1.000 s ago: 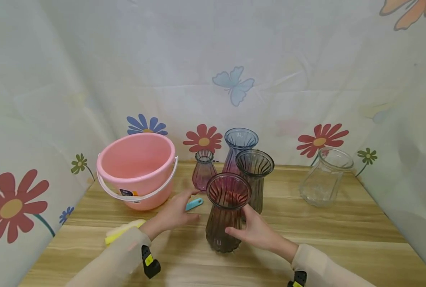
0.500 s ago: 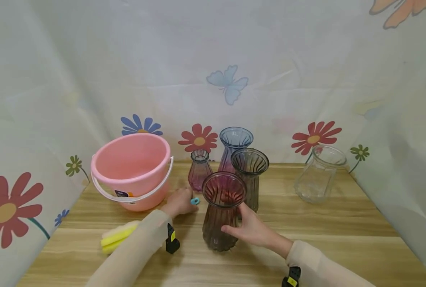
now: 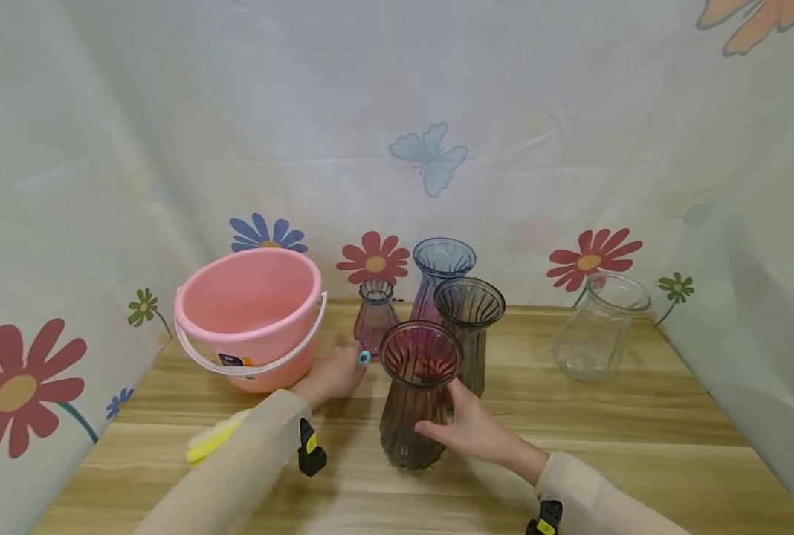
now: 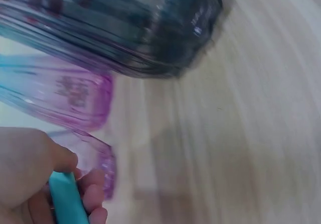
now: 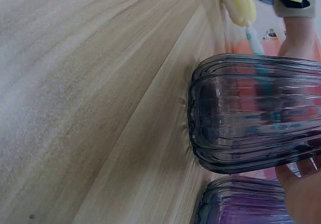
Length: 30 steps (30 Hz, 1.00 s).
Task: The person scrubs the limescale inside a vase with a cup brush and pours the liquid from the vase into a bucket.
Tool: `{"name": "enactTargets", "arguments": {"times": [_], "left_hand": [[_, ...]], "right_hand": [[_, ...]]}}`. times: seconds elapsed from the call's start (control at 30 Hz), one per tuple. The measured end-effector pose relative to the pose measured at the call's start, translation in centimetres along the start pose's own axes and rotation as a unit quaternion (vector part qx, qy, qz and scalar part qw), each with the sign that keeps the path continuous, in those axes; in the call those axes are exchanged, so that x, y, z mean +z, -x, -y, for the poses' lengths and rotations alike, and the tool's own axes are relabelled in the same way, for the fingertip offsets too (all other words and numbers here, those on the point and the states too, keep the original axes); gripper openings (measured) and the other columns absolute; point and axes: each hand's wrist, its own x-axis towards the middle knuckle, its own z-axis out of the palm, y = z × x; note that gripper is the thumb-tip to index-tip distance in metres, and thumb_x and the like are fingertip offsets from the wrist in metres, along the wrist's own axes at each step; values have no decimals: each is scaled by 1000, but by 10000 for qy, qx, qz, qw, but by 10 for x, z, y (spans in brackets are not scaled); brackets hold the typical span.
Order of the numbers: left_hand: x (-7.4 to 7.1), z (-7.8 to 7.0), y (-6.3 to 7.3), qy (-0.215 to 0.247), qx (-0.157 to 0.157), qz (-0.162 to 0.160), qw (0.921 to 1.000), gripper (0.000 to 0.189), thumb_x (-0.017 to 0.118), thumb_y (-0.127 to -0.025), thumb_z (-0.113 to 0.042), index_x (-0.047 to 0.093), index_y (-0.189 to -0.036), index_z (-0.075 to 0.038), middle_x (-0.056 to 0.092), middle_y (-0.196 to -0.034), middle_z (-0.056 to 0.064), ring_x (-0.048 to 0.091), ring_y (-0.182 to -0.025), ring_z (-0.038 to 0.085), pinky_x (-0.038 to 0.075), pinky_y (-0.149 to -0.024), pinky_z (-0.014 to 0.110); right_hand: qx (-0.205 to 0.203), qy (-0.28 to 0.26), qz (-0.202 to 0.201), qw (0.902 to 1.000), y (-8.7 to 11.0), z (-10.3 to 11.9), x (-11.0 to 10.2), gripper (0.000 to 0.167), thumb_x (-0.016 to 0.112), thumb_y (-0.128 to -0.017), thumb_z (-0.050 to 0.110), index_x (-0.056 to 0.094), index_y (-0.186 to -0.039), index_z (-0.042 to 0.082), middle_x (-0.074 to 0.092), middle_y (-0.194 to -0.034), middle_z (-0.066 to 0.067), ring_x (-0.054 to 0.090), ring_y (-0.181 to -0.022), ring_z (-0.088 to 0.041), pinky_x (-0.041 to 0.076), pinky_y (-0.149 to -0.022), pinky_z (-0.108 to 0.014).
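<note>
My left hand (image 3: 335, 371) is curled round the teal handle (image 4: 67, 199) of a sponge brush, whose end pokes out past the thumb. The brush's yellow sponge head (image 5: 238, 4) lies at the left, partly behind my forearm in the head view. With my right hand (image 3: 472, 425) I hold the side of a tall ribbed glass vase (image 3: 407, 427), smoky with a reddish tint, upright at the front of the group. Its wide mouth faces up. Just beyond my left fingers stands a small pinkish-purple glass vase (image 3: 374, 323).
A pink bucket (image 3: 263, 334) with a white handle stands at the back left. Behind the held vase are a grey ribbed vase (image 3: 473, 342) and a blue-to-pink vase (image 3: 430, 290). A clear glass vase (image 3: 587, 342) stands at the right, near the printed cloth backdrop (image 3: 537, 96).
My left hand has gone from spread fingers beside the teal handle to gripping it, and the handle's end has risen slightly. The right hand and its vase stay in place.
</note>
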Motion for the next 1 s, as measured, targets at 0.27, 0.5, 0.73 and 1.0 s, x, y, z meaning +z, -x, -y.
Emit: {"name": "enactTargets", "arguments": {"times": [0.27,0.5,0.73,1.0], "left_hand": [[-55,-20,21,1046,392,177,9936,48,46,-92,-45,38,-57,-14,29,-49,-5,26,-43,10,26,-44,24],[-134,-54,45,2692,159,182,9628,52,40,-92,-53,42,-60,-12,37,-47,-1,37,-41,15,33,-43,26],[-216,-97,59,4234,949,-401,9001,45,39,-95,-32,40,-57,-8,39,-49,1,36,-42,14,33,-43,26],[-277,-140,71,5516,2930,-743,7774,41,26,-92,-17,36,-53,-9,32,-44,1,28,-36,16,26,-37,28]], "right_hand": [[-9,-66,42,10000,-1,-1,0,82,75,-75,23,27,-142,16,42,-139,-8,45,-124,-24,41,-96,-46],[37,-77,23,10000,-1,-4,1,83,75,-75,31,28,-141,16,42,-139,-8,44,-125,-24,40,-96,-46],[46,-191,80,9998,-2,-5,0,82,75,-75,26,27,-141,17,41,-139,-7,42,-126,-24,38,-98,-48],[67,-316,182,9993,-2,-7,0,77,74,-76,26,30,-139,17,44,-137,-6,46,-123,-23,40,-96,-44]]}}
